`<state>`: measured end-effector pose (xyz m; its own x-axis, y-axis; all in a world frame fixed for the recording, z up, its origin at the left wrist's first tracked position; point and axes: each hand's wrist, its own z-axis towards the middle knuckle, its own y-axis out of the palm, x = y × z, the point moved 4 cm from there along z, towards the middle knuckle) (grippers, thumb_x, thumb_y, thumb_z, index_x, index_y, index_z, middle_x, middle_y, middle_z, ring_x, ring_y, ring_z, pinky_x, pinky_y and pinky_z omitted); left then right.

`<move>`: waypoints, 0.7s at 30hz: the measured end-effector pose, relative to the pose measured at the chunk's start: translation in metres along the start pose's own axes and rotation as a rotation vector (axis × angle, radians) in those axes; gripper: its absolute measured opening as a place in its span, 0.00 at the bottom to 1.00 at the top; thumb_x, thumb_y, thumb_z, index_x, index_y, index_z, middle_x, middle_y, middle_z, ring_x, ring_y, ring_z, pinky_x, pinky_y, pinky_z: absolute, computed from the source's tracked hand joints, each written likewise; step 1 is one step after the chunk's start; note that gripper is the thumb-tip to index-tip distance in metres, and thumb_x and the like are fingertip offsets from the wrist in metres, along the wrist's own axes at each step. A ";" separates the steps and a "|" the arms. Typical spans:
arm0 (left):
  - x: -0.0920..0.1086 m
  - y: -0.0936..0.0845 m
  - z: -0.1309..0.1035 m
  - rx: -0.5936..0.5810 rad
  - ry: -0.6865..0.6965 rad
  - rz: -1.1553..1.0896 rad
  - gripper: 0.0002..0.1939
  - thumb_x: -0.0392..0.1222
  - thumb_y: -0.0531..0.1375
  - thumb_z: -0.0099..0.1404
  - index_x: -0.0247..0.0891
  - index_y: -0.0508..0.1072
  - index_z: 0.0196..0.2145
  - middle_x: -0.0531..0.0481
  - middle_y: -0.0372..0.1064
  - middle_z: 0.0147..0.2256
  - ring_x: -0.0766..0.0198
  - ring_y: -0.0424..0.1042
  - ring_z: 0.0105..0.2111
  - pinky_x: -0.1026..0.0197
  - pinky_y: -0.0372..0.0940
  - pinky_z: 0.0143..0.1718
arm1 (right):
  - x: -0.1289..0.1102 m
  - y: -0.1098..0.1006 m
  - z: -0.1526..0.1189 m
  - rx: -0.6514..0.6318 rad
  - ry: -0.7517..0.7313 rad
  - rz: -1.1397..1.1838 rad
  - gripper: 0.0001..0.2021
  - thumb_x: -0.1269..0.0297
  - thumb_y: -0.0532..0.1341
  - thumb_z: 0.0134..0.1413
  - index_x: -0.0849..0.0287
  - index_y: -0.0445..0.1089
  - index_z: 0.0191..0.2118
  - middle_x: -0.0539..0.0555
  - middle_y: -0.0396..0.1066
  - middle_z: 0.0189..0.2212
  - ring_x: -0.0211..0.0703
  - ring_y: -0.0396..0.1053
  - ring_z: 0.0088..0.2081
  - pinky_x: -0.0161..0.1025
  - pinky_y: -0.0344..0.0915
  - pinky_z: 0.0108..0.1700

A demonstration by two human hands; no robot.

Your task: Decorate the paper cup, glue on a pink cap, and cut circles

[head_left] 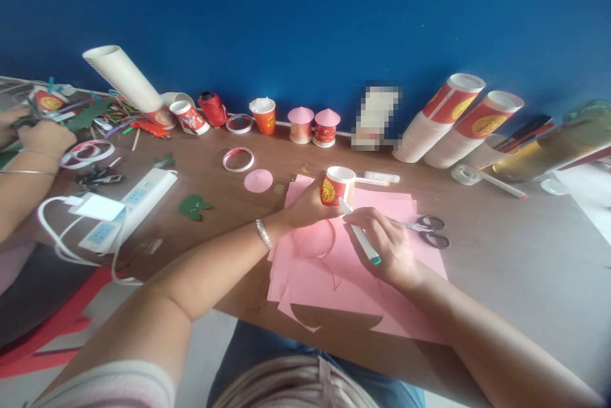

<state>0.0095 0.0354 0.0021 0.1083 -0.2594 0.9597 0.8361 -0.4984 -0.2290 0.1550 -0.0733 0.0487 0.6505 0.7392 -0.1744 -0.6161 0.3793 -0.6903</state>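
My left hand (308, 204) is wrapped round a red paper cup (331, 187) with a gold emblem and a white rim. The cup stands upright over a stack of pink paper (305, 281). In my right hand (386, 242) is a white marker pen (360, 234) with a teal end, its other end pointing at the cup's side. Cut curved pieces and a pink disc lie on the sheets below the cup. Just right of my right hand rest black-handled scissors (433, 232), blades partly hidden behind the fingers. Behind the cup lies a white marker (382, 177).
Two small cups with pink cone tops (327, 118) stand along the wall, near a red thread spool (212, 109). Stacked paper cups (439, 115) lean at right. A power strip (128, 211) with cables lies left, where another person's hands (45, 140) work. A bottle (548, 150) lies far right.
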 end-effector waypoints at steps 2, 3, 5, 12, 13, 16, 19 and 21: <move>-0.003 0.001 0.000 -0.016 -0.008 -0.059 0.28 0.42 0.71 0.57 0.40 0.65 0.51 0.46 0.70 0.46 0.59 0.72 0.44 0.57 0.71 0.44 | -0.001 0.000 0.001 -0.014 -0.002 0.009 0.20 0.82 0.54 0.56 0.60 0.66 0.53 0.58 0.75 0.38 0.46 0.77 0.36 0.39 0.73 0.32; -0.004 0.001 0.000 -0.024 -0.004 -0.086 0.28 0.42 0.72 0.58 0.40 0.64 0.51 0.46 0.70 0.46 0.58 0.72 0.45 0.57 0.71 0.45 | -0.002 0.000 0.001 -0.018 -0.003 0.012 0.20 0.81 0.54 0.56 0.60 0.66 0.53 0.58 0.75 0.37 0.46 0.76 0.36 0.39 0.73 0.32; -0.005 0.001 0.000 -0.026 0.024 -0.102 0.28 0.43 0.72 0.58 0.40 0.64 0.51 0.46 0.69 0.46 0.58 0.72 0.45 0.56 0.71 0.46 | -0.002 0.000 0.000 -0.009 -0.007 0.016 0.20 0.81 0.54 0.57 0.60 0.66 0.53 0.58 0.75 0.38 0.46 0.76 0.36 0.39 0.73 0.32; 0.002 0.003 0.000 -0.063 0.035 -0.110 0.23 0.42 0.70 0.60 0.40 0.64 0.48 0.48 0.68 0.43 0.59 0.71 0.43 0.56 0.70 0.44 | 0.000 -0.001 -0.005 0.054 -0.007 0.002 0.18 0.81 0.55 0.61 0.61 0.68 0.53 0.58 0.75 0.38 0.45 0.76 0.36 0.39 0.72 0.35; 0.003 0.003 0.000 -0.051 0.022 -0.105 0.24 0.41 0.70 0.59 0.40 0.64 0.49 0.48 0.68 0.43 0.60 0.71 0.43 0.56 0.70 0.44 | 0.001 -0.002 -0.005 0.058 -0.008 -0.005 0.17 0.81 0.55 0.61 0.61 0.68 0.53 0.58 0.75 0.38 0.45 0.76 0.37 0.39 0.73 0.35; 0.006 0.004 -0.001 -0.048 -0.024 -0.123 0.25 0.40 0.70 0.57 0.39 0.63 0.49 0.49 0.68 0.42 0.60 0.70 0.41 0.57 0.70 0.42 | 0.003 -0.004 -0.004 0.069 0.000 -0.021 0.18 0.80 0.56 0.61 0.61 0.68 0.54 0.59 0.75 0.40 0.47 0.77 0.40 0.40 0.74 0.38; 0.007 0.005 -0.001 -0.065 -0.044 -0.161 0.26 0.41 0.70 0.57 0.39 0.63 0.49 0.49 0.68 0.41 0.59 0.71 0.41 0.57 0.70 0.41 | 0.004 -0.005 -0.003 0.070 0.017 -0.031 0.20 0.81 0.56 0.60 0.60 0.67 0.56 0.59 0.76 0.40 0.47 0.77 0.40 0.40 0.75 0.38; 0.007 0.004 0.000 -0.054 -0.040 -0.167 0.27 0.41 0.71 0.56 0.39 0.63 0.48 0.48 0.68 0.41 0.59 0.72 0.42 0.56 0.70 0.42 | 0.005 -0.005 -0.002 0.066 0.027 -0.038 0.21 0.81 0.56 0.60 0.59 0.67 0.56 0.58 0.76 0.40 0.47 0.78 0.40 0.40 0.76 0.38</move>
<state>0.0138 0.0309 0.0082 -0.0074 -0.1369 0.9906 0.8142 -0.5759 -0.0735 0.1621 -0.0727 0.0493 0.6852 0.7087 -0.1679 -0.6179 0.4436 -0.6492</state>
